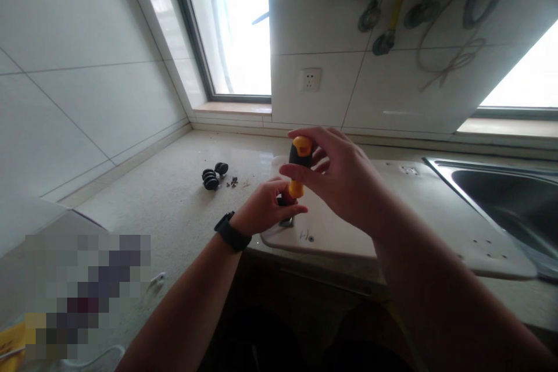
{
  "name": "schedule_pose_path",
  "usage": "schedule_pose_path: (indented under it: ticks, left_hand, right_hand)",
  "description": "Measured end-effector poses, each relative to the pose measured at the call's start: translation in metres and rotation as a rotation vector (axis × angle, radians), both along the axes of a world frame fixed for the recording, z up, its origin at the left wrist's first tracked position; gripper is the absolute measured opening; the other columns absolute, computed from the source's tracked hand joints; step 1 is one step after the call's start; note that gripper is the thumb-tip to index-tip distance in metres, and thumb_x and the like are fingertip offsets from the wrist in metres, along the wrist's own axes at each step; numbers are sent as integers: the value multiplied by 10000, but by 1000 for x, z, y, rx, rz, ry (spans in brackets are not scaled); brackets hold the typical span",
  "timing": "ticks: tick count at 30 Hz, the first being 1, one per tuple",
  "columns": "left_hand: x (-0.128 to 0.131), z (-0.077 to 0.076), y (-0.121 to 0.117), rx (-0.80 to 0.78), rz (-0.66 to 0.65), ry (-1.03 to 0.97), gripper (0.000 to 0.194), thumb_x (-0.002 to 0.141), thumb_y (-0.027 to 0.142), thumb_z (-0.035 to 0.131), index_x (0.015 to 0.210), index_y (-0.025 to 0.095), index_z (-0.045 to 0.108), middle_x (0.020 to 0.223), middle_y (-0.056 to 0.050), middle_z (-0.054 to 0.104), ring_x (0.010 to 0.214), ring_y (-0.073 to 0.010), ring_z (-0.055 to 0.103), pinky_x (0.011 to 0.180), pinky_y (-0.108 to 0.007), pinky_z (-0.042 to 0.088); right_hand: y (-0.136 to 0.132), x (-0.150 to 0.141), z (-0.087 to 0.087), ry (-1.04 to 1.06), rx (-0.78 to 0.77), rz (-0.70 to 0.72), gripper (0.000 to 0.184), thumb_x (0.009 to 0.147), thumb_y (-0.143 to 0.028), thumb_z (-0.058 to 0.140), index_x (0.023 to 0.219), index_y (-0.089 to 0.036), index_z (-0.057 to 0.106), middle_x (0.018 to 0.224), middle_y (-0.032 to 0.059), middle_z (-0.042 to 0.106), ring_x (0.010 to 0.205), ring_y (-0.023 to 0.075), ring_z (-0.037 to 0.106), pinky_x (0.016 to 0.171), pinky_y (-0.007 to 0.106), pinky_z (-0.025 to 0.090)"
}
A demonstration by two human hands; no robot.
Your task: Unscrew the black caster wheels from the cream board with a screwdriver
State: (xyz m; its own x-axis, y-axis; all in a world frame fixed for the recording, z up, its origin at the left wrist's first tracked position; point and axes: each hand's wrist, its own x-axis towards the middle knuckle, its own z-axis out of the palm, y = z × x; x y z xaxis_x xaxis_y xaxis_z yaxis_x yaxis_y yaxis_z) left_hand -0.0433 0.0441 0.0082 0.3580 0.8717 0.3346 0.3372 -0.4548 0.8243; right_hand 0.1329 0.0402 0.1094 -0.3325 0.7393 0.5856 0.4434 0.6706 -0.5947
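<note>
My right hand (333, 168) is closed round the black and yellow handle of a screwdriver (300, 157), held upright with its tip pointing down. Just below, my left hand (268, 206) curls its fingers beside the screwdriver's lower end, around a dark part with a metal plate (286, 222) at the left end of a long white panel (357, 226). Fingers cover most of that part, so its kind is unclear. The screwdriver tip is hidden too. Left of my hands lie several black caster wheels (211, 179) and a small heap of screws (233, 182).
The panel lies along the pale countertop (174, 186), reaching toward a steel sink (501, 197) at the right. A tiled wall with a socket (311, 79) and hanging hoses (370, 11) rises behind. A white cable (154, 282) lies at lower left.
</note>
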Motion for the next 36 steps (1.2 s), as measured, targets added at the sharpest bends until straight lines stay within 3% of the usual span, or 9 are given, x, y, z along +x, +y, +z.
schedule_pose_path:
  ticks: [4,9,12,17,20,23,29,32,36]
  left_hand:
    - [-1,-1,1,51,21,-6,377,764,433,843,792,147,599,812,-1,575,720,-129,516,681,-273,453]
    - [-1,2,1,31,40,1,400,733,448,864,830,150,616,812,-9,625,732,-143,563,696,-287,471]
    - [-3,11,-2,18,0,12,320,824,421,796,940,149,672,920,-53,709,831,-172,636,786,-319,505]
    - [-7,19,-7,-117,-225,-134,264,980,303,613,1178,149,693,1143,-126,756,1023,-195,707,920,-350,542]
    - [-3,15,-6,-187,-179,-220,241,940,319,673,1097,141,720,1040,-114,784,961,-201,737,889,-351,570]
    - [4,11,-6,-173,-101,-240,206,890,318,732,1007,150,741,971,-80,786,902,-191,731,854,-340,570]
    - [16,11,-10,-78,52,-128,226,825,339,776,747,151,678,706,11,678,643,-125,581,640,-267,469]
    - [17,11,-10,-87,106,-136,270,788,344,802,705,154,630,672,23,632,612,-113,525,607,-258,435]
    - [17,9,-9,-60,145,-157,277,756,351,830,763,164,627,710,10,637,653,-131,540,636,-277,457]
  right_hand:
    - [4,-2,-1,18,9,-45,499,765,-343,814,1233,-234,677,1035,56,710,777,180,670,779,425,593]
    - [5,2,1,85,-70,37,506,810,-260,743,1302,-231,631,1109,77,720,894,214,717,798,435,626]
    - [6,5,3,167,-213,169,503,802,-195,709,1293,-206,600,1133,84,709,911,202,729,797,403,637]
    - [11,7,-10,375,-388,499,517,790,-152,665,1259,-245,467,1172,57,702,1052,184,700,929,415,596]
    - [11,5,-25,458,-346,433,407,796,-222,695,1150,-243,494,1140,51,685,1034,175,678,884,390,590]
    - [8,0,-35,506,-293,285,464,735,-308,791,1107,-239,522,1058,25,651,918,156,657,776,345,577]
    - [-2,-11,-36,606,-307,127,518,679,-340,829,1058,-252,486,917,-16,646,770,140,640,698,330,557]
    - [-3,-16,-40,702,-259,42,591,640,-318,829,1049,-277,405,990,-23,597,783,131,639,701,327,558]
    - [0,-17,-52,687,-265,9,537,652,-375,820,990,-265,417,962,-16,584,791,140,629,673,319,547]
